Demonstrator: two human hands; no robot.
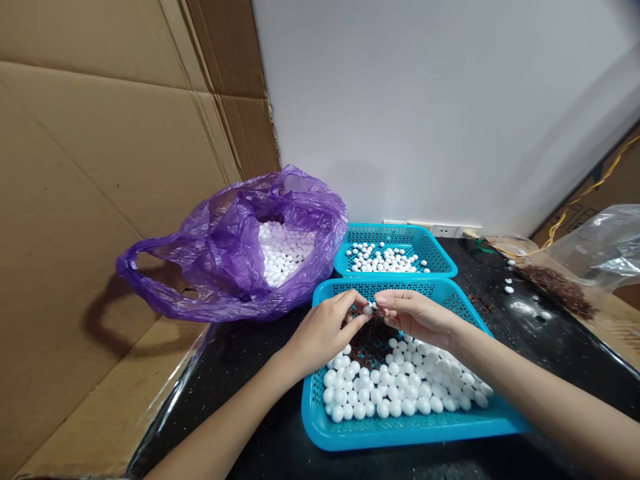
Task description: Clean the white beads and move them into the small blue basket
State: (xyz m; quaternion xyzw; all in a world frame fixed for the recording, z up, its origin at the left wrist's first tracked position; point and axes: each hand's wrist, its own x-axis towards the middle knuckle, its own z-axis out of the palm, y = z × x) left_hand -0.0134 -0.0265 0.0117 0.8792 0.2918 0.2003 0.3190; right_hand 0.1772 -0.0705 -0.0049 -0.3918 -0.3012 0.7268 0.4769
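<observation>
Over the near blue basket (320,427), my left hand (327,328) pinches a small white ball (368,309) between thumb and fingertips. Close against it, my right hand (413,316) has its fingers pressed together at a small white bit, too small to name. The basket holds many loose white balls (395,390), with a heap of dark brown crumbly bits (369,341) partly hidden beneath my hands.
Behind stands a second blue basket (445,267) with smaller white pieces. A purple plastic bag (225,247) full of white balls lies at left against cardboard (100,167). Brown shreds (557,290), a clear bag (600,247) and a yellow cord (565,213) are at right.
</observation>
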